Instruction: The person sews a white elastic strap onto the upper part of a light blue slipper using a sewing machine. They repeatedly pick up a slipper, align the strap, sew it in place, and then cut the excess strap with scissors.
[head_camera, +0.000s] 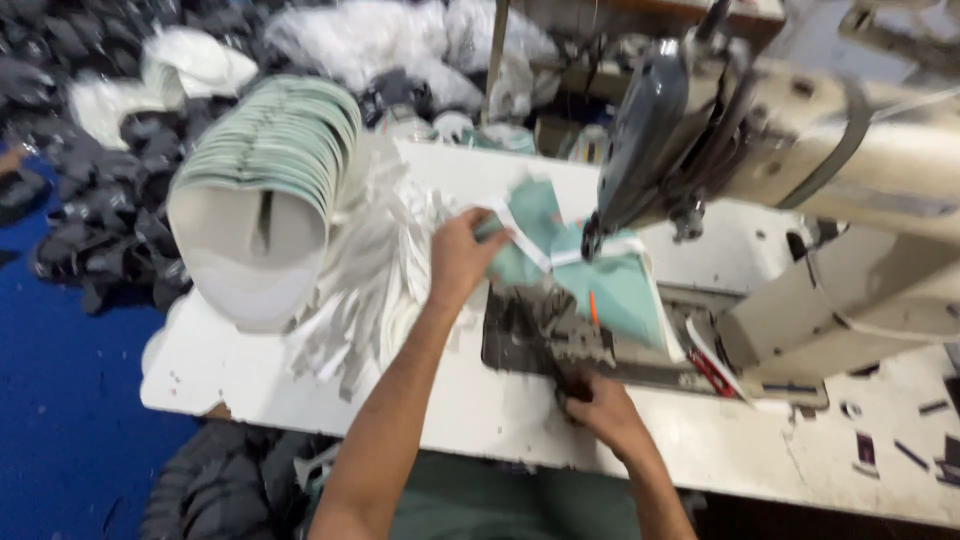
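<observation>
- The mint-green fabric piece (610, 285) lies on the machine bed under the head of the sewing machine (800, 150), with a white tape strip (520, 240) running across it toward the needle.
- The left hand (462, 258) is closed on the near edge of the green piece where the tape crosses it; the right hand (600, 405) is curled over a small dark thing at the front edge of the dark bed plate (530, 335), though what it grips I cannot tell.
- As I judge it, the left hand's fingers sit close to the needle area, so a slip could bring them under it; the tape could also skew off the fabric edge if the pull is uneven.
- The loose pile of white strips (370, 290) on the tabletop (480, 410) might snag or slide off.
- A curved stack of green-edged white pieces (275, 150) stands further left; small dark rectangular tags (865, 450) lie at the right edge. No signs are readable.
</observation>
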